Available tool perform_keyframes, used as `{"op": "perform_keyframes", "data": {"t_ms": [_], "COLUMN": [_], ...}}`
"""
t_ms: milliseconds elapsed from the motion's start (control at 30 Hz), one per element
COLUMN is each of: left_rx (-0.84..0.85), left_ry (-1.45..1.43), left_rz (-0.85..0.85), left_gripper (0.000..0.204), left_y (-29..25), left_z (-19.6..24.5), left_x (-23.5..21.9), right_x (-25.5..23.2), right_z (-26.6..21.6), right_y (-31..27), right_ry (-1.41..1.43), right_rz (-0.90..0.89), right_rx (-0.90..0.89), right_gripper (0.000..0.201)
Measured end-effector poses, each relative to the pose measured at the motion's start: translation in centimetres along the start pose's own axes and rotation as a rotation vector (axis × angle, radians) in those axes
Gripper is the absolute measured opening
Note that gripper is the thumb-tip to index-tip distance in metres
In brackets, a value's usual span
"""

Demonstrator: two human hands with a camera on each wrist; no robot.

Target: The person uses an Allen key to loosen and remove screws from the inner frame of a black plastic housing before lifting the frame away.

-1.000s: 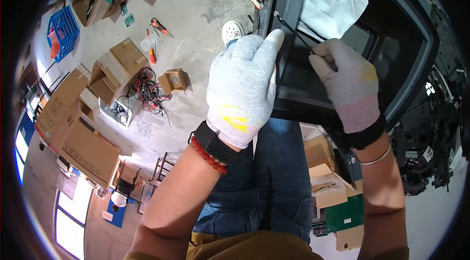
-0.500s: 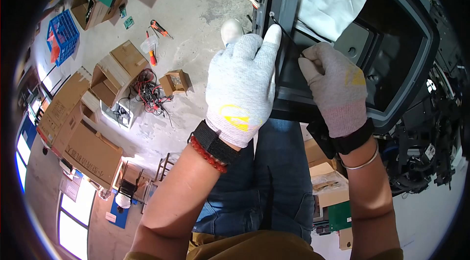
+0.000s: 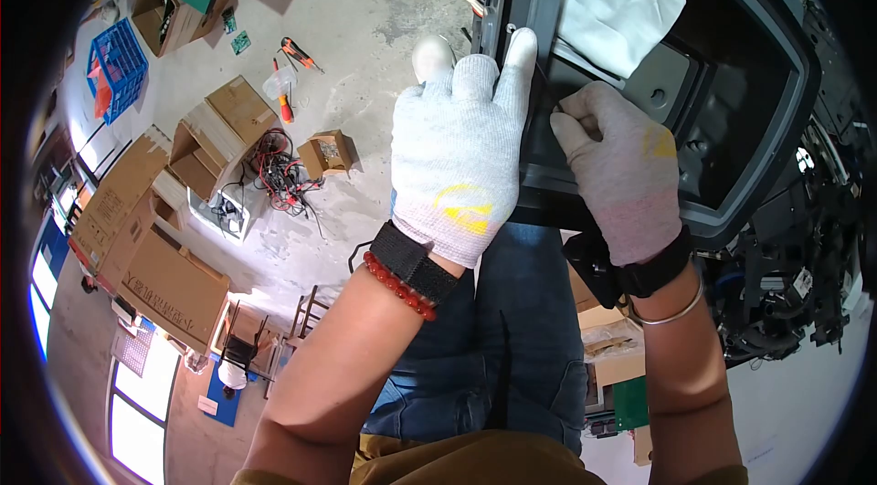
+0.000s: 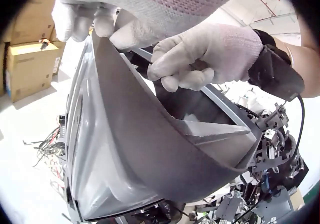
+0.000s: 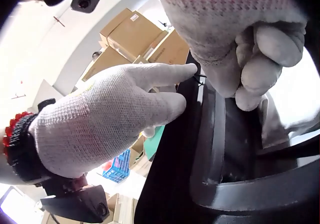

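Note:
A dark grey plastic housing (image 3: pixel 571 170) with an open, deep middle lies before the person's lap in the head view. My gloved left hand (image 3: pixel 457 152) holds its left rim. In the left wrist view its fingers lie along the outside, with the thumb on the other side. The left index fingertip is right at a thin black cord (image 5: pixel 200 78) by the rim. Over the opening, my gloved right hand (image 3: pixel 630 170) has its fingers curled and its thumb and index finger together on the cord, whose end is hidden there. A white cloth (image 3: pixel 617 5) lies across the housing's far part.
On the floor to the left are cardboard boxes (image 3: pixel 169 284), tangled cables (image 3: pixel 279 176), a blue crate (image 3: pixel 117 69) and orange-handled tools (image 3: pixel 297 51). Black mechanical parts (image 3: pixel 799 275) stand at the right, with more cardboard boxes (image 3: pixel 612 353) below.
My right hand has moved left and slightly down, closer to the left hand. The left index finger has reached further up the rim, near the cord's fixed end, and the left fingers have spread.

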State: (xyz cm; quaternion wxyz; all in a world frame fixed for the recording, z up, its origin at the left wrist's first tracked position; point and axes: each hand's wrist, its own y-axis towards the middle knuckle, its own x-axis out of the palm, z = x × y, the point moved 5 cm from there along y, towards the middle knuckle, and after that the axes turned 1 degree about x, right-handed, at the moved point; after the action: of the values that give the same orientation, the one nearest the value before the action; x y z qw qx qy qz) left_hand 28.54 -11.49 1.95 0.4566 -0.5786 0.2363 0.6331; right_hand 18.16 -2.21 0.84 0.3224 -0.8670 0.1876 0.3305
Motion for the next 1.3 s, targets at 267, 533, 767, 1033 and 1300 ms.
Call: {"op": "perform_keyframes", "data": {"t_ms": [267, 533, 767, 1033, 1300], "left_rx": [0.000, -0.052, -0.010, 0.000, 0.009], "left_ry": [-0.022, -0.080, -0.113, -0.126, -0.150], "left_rz": [0.059, 0.115, 0.123, 0.095, 0.121], "left_gripper": [0.059, 0.058, 0.062, 0.058, 0.050], "left_y": [0.2, 0.6, 0.3, -1.0, -1.3], "left_z": [-0.2, -0.2, -0.2, 0.1, -0.5], "left_x": [0.5, 0.5, 0.9, 0.7, 0.7], "right_x": [-3.6, -6.3, -4.8, -5.1, -4.8], "right_z": [0.7, -4.7, -4.5, -4.7, -1.2], "right_y": [3.5, 9.1, 10.0, 11.0, 10.0], "right_ry": [-0.454, -0.494, -0.355, 0.360, -0.418], "right_rz": [0.041, 0.172, 0.482, -0.302, 0.246], "right_rx": [-0.466, -0.967, -1.270, -0.436, -0.879], "right_gripper": [0.013, 0.012, 0.027, 0.014, 0.008]}}
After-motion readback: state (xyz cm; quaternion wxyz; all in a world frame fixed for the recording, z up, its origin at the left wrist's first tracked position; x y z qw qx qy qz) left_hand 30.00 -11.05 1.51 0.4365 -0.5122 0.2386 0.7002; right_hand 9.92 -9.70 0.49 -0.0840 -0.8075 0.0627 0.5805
